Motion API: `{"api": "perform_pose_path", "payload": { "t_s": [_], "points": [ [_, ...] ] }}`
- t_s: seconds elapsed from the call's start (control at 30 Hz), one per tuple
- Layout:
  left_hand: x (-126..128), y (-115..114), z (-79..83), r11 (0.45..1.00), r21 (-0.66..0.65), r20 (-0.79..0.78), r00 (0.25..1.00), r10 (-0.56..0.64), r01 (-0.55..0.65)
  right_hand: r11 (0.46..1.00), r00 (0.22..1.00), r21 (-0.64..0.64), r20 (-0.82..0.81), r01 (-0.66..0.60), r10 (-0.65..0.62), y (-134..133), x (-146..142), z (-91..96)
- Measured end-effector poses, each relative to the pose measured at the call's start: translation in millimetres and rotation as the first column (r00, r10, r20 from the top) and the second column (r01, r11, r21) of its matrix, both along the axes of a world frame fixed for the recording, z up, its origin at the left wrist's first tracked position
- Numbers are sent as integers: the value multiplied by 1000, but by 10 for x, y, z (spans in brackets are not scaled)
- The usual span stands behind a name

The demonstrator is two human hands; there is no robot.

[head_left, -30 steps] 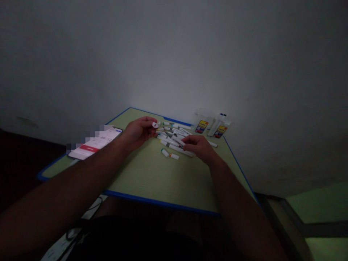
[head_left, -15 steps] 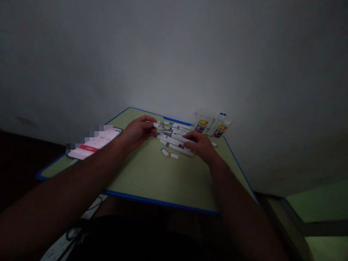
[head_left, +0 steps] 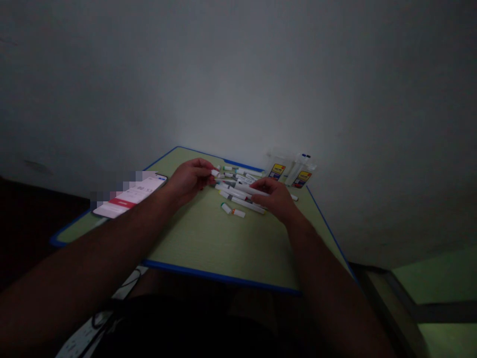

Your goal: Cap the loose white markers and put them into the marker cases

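Observation:
A heap of white marker pens (head_left: 235, 181) with coloured ends lies at the far middle of a green table (head_left: 208, 238) with a blue rim. My left hand (head_left: 190, 179) is at the heap's left side, its fingers pinched on a small white cap (head_left: 214, 173). My right hand (head_left: 274, 196) is at the heap's right side, closed on a long white marker (head_left: 250, 189) that points left. Two loose caps (head_left: 231, 210) lie just in front of the heap.
A lit phone (head_left: 130, 195) lies on the table's left part. Two clear marker packs (head_left: 292, 173) with yellow labels stand against the pale wall at the back right. A white cable (head_left: 112, 298) hangs below the table's near edge. The room is dim.
My right hand has lifted a long marker out of the heap and turned it toward the left hand. The left hand with the cap has stayed almost still.

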State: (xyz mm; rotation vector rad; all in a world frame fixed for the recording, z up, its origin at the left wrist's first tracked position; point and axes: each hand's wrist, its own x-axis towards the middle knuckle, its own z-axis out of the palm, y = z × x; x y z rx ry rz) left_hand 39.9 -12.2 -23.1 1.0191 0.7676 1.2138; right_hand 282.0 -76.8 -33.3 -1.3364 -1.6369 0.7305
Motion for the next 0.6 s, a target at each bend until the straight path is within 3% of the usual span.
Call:
{"api": "perform_pose_path", "payload": {
  "t_s": [0.6],
  "points": [
    [-13,63,-116,996,84,-119,993,7,3,981,978,95,111,168,-178,30,-29,13]
  ]
}}
